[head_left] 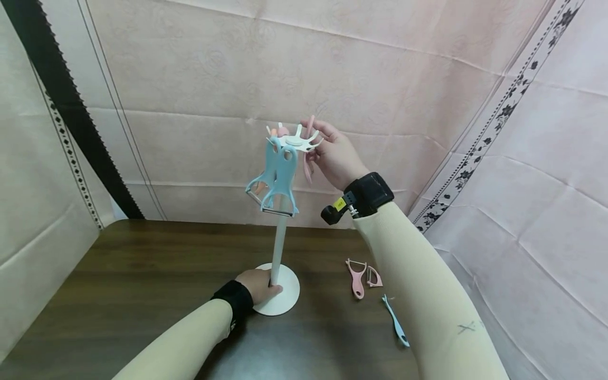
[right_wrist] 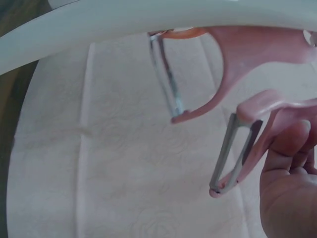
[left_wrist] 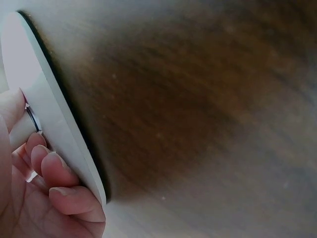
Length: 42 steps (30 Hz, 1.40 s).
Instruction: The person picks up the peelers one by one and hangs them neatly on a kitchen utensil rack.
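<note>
A white stand [head_left: 280,237] with a round base and a ring of hooks [head_left: 294,141] on top stands on the table. Low on its pole, my left hand [head_left: 256,285] grips the stand, fingers curled against the base [left_wrist: 54,114]. Up beside the hooks, my right hand [head_left: 336,155] pinches a pink peeler [right_wrist: 262,106] by its handle; its blade points down. Two light blue peelers [head_left: 287,171] hang at the front of the ring. Behind them hangs another pink peeler [right_wrist: 242,49], with an orange one [right_wrist: 185,33] partly hidden by it.
Right of the base, a pink Y-shaped peeler [head_left: 357,279], a second pink peeler [head_left: 373,277] and a blue peeler [head_left: 396,322] lie on the brown wooden table [head_left: 157,285]. Pale cloth [head_left: 199,79] hangs behind and on both sides.
</note>
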### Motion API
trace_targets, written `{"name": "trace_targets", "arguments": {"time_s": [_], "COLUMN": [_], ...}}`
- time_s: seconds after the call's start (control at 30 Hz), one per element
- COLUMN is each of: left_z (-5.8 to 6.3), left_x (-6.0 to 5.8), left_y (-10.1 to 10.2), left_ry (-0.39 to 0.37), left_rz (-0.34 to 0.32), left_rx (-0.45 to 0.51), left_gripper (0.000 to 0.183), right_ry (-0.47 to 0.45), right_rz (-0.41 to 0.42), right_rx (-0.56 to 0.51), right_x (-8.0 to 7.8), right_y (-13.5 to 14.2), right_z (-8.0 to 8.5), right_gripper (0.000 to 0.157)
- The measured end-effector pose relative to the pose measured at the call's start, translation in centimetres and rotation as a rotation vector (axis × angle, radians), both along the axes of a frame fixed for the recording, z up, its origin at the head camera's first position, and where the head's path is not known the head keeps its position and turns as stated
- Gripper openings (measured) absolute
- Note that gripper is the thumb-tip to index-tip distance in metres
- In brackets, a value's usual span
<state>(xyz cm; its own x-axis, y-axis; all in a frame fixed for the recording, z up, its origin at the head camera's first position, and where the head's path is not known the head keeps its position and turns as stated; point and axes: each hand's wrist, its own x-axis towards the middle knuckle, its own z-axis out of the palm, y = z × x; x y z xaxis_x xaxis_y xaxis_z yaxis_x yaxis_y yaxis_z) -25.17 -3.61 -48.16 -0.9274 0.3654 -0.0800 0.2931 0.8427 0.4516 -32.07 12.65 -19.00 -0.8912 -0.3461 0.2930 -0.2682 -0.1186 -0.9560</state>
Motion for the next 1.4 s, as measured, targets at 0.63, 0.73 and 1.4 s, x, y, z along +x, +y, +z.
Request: {"name": "trace_targets", "arguments": {"time_s": [0.63,0.73,1.4], "left_z": [0.0,-0.2,-0.4], "left_x": [0.2,-0.1,0.0], "left_y": [0.1,0.1,-0.1], "left_ry": [-0.013,-0.014,0.036], "left_rz": [0.016,0.016,0.002], "left_rx": [-0.001,-0.001,-0.018], "left_gripper": [0.041,0.042,0.043], "right_ry": [-0.06,-0.066,-0.033], "right_rz": [0.183,0.227,0.044], "right_rx": [-0.022,-0.019,0.135], "right_x": [0.4,0.4,-0.2], "right_y": [-0.7,-0.6,0.5], "right_z": [0.8,0.8,-0.8], "right_gripper": [0.03,0.029,0.015]}}
